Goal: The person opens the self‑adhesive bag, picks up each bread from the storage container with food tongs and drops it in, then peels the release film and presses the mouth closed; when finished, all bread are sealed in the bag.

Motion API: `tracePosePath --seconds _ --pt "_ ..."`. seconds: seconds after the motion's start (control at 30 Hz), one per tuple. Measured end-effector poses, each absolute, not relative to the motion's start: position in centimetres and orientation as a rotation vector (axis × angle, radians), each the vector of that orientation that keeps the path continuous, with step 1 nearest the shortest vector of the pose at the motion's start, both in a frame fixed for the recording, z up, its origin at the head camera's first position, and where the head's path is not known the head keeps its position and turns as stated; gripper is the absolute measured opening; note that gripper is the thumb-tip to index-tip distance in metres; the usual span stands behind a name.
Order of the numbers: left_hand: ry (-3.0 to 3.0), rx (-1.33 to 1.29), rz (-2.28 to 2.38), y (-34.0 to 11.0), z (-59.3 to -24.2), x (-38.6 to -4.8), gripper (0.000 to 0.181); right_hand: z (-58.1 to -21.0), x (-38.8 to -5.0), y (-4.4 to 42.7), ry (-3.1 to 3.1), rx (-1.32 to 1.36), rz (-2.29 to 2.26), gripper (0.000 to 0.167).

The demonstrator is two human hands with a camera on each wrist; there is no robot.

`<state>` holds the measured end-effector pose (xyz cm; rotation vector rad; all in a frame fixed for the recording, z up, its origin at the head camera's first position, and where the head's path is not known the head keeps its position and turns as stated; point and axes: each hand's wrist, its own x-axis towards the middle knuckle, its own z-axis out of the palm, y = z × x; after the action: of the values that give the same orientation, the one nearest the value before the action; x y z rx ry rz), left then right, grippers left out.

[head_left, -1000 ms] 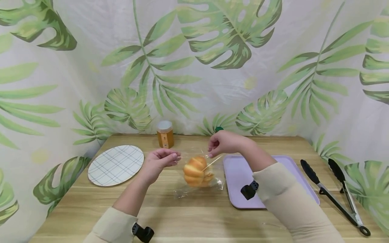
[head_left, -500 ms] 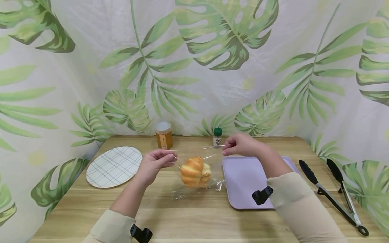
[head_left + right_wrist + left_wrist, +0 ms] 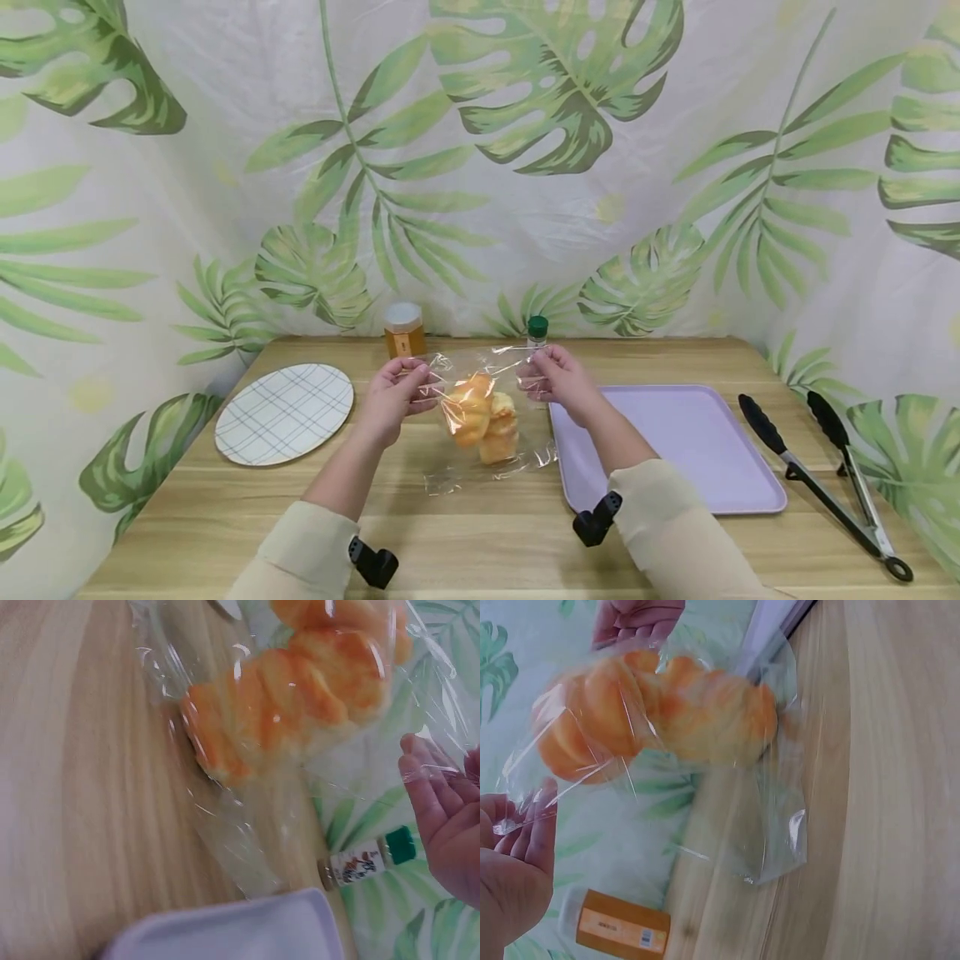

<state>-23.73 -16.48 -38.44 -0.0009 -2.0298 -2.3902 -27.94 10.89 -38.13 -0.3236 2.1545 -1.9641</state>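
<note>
A clear plastic bag (image 3: 536, 425) hangs upright over the middle of the table. Inside it are a golden shell-shaped bread (image 3: 467, 414) and a second, paler-topped bread (image 3: 498, 437); the right wrist view shows this bread (image 3: 270, 705) through the film. My left hand (image 3: 393, 400) pinches the bag's upper left corner between thumb and fingers. At the upper right corner, my right hand (image 3: 564, 385) pinches the film in the same way. The left wrist view shows the left hand (image 3: 517, 874) with fingers behind the plastic.
A lilac tray (image 3: 667, 450) lies to the right, with black-tipped tongs (image 3: 825, 492) beyond it. A checked oval plate (image 3: 285, 414) lies at left. Behind the bag stand an amber jar (image 3: 405, 333) and a green-capped shaker (image 3: 537, 329).
The right hand moved outward to the right, stretching the bag's mouth, then came back inward. Both hands now hold the top edge closer together, and the breads inside have shifted.
</note>
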Motion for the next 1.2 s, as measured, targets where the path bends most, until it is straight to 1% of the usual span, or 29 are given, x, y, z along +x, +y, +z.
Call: tracePosePath --seconds 0.1,0.27,0.4,0.53,0.67,0.8,1.0,1.2 --pt "-2.038 0.040 -2.429 -16.9 -38.9 -23.9 0.004 -38.8 -27.7 10.1 2.122 -0.244 -1.967 0.026" --pt "-2.075 0.066 -2.483 -17.7 -39.4 -23.8 0.008 -39.4 -27.1 9.5 2.019 -0.152 -1.974 0.021" --pt "-2.138 0.078 -2.475 -18.1 -39.6 -23.7 0.007 -39.3 -26.8 9.3 1.933 -0.052 -1.959 0.020" --pt "-2.196 0.154 -2.449 -18.0 -40.3 -24.1 0.004 -39.4 -26.5 9.3 1.942 0.012 -1.923 0.023" --pt "-2.221 0.185 -2.427 -17.6 -41.7 -25.1 0.016 -40.2 -26.6 9.4 2.050 0.041 -1.909 0.029" --pt "-2.227 0.187 -2.387 -17.3 -43.2 -26.2 0.027 -41.2 -26.9 9.6 2.190 0.092 -1.897 0.023" --pt "-2.210 0.268 -2.378 -17.2 -45.0 -26.8 0.032 -42.3 -27.6 9.6 2.232 0.169 -1.919 0.016" --pt "-2.229 0.348 -2.326 -17.4 -46.2 -26.9 0.032 -42.7 -27.9 9.4 2.303 0.180 -1.865 0.019"
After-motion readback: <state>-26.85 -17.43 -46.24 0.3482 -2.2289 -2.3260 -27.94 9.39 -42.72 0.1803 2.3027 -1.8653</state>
